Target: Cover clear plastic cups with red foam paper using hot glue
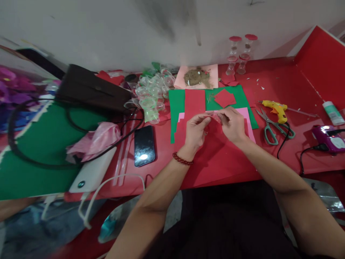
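Note:
My left hand [196, 131], with a beaded bracelet at the wrist, pinches one side of a small clear plastic piece [215, 117]. From the other side my right hand [233, 124] grips the same piece with closed fingers. The fingers partly cover it, so its exact shape is hard to make out; red shows through it. Both hands are over stacked red paper sheets [215, 158]. Just beyond the fingers lie a cut red paper piece [225, 98] and a red strip [194, 99], on a green sheet [176, 104].
Clear plastic cups [153, 90] are heaped at back left, beside sand on pink paper [181, 77]. Hourglass-like cup stacks [232, 64] stand by the wall. Scissors [271, 126], a yellow glue gun [279, 108] with its cord, and a purple power socket [330, 140] lie right; a phone [145, 145] lies left.

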Motion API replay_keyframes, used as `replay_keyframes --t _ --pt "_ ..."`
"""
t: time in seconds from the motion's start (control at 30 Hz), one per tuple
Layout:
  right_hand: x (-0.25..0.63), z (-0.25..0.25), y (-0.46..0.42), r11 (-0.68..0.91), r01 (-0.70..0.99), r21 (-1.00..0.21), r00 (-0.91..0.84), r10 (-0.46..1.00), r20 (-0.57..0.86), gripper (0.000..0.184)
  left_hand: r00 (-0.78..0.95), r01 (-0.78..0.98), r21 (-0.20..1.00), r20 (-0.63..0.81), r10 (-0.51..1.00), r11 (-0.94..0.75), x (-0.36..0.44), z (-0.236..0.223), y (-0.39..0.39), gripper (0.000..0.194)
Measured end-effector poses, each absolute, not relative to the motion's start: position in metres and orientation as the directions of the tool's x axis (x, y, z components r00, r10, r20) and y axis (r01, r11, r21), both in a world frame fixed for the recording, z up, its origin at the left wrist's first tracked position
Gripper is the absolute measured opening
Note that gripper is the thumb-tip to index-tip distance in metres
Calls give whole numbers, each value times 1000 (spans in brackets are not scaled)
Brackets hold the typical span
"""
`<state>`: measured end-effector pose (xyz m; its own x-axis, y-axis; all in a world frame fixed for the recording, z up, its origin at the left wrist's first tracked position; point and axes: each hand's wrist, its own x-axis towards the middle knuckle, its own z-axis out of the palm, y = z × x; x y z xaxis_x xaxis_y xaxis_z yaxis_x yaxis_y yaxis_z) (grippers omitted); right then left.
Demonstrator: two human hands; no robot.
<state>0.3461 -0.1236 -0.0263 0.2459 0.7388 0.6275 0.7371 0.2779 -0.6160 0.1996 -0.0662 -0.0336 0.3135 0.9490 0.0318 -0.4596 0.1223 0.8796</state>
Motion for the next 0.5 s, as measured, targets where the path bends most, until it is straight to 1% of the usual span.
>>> replay_keyframes --t 0.07,0.17,0.3,0.4,0.5 --pt "344 -28 -123 263 733 -628 258 746 613 21 332 -475 869 27 943 142 197 -33 -65 15" --pt "344 -30 -123 291 733 -615 228 747 625 20 392 -476 861 28 920 177 192 -30 -62 15" --pt "346 -29 -123 363 724 -586 158 741 653 28 431 -503 849 86 898 160 187 -28 -58 17" --pt "345 -26 -124 419 688 -593 160 709 687 26 389 -567 817 155 908 103 189 -31 -56 19" --pt "342 -22 -126 439 634 -637 219 688 692 21 322 -613 784 136 937 97 192 -36 -53 17"
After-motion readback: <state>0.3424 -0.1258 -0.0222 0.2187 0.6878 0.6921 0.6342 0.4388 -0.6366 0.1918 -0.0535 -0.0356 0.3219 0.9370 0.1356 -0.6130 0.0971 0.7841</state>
